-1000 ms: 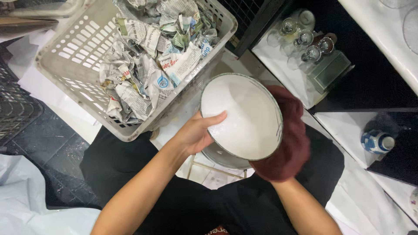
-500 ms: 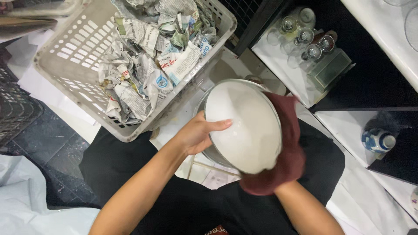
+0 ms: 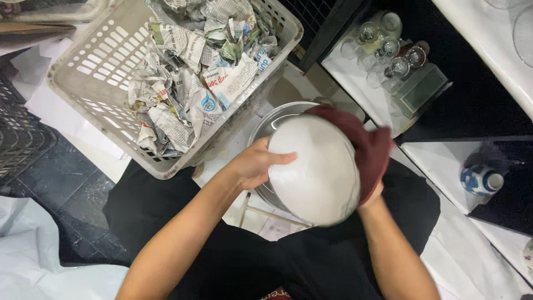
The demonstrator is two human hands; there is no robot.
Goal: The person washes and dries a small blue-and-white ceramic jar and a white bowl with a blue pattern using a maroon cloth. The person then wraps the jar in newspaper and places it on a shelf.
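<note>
While the left hand (image 3: 252,164) grips the white bowl (image 3: 316,166), now flipped underside-up above the metal basin (image 3: 265,129), the right hand (image 3: 371,191) wipes its outside, grasping the maroon cloth (image 3: 366,147).

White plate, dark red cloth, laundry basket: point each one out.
white plate (image 3: 319,169), head view, middle of its pale face.
dark red cloth (image 3: 372,150), head view, fold beside the plate's right edge.
laundry basket (image 3: 100,61), head view, slotted left wall.
</note>
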